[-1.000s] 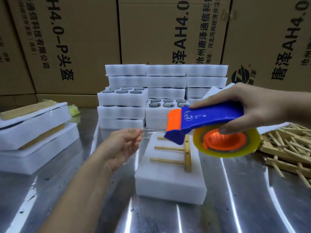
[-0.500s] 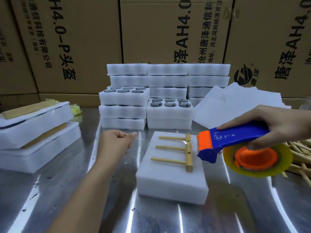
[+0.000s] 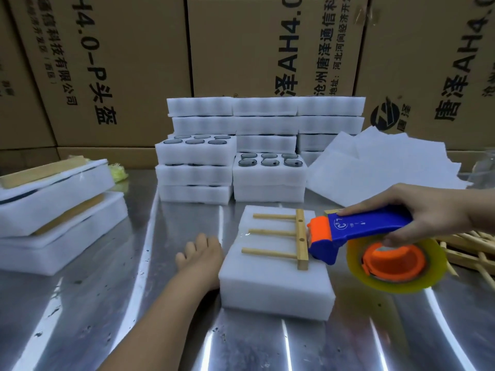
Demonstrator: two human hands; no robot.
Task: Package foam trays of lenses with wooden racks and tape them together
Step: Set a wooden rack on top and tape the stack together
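A white foam tray stack (image 3: 276, 285) lies on the steel table in front of me, with a wooden rack (image 3: 292, 235) flat on its top. My right hand (image 3: 417, 210) grips a blue and orange tape dispenser (image 3: 364, 231) carrying a yellowish tape roll (image 3: 393, 263); its orange nose sits at the rack's crossbar. My left hand (image 3: 201, 254) presses against the foam stack's left side, fingers hidden behind the edge. A thin clear tape strip seems to run across the foam top toward the left hand.
Stacks of foam trays with dark lenses (image 3: 233, 159) stand behind. Taped packages (image 3: 53, 204) lie at the left. White foam sheets (image 3: 380, 170) lean at the back right, loose wooden racks (image 3: 474, 250) pile at the right. Cardboard boxes (image 3: 267, 49) form the back wall.
My right hand brought the dispenser down and left onto the rack's crossbar. My left hand dropped from mid-air to the left side of the foam stack.
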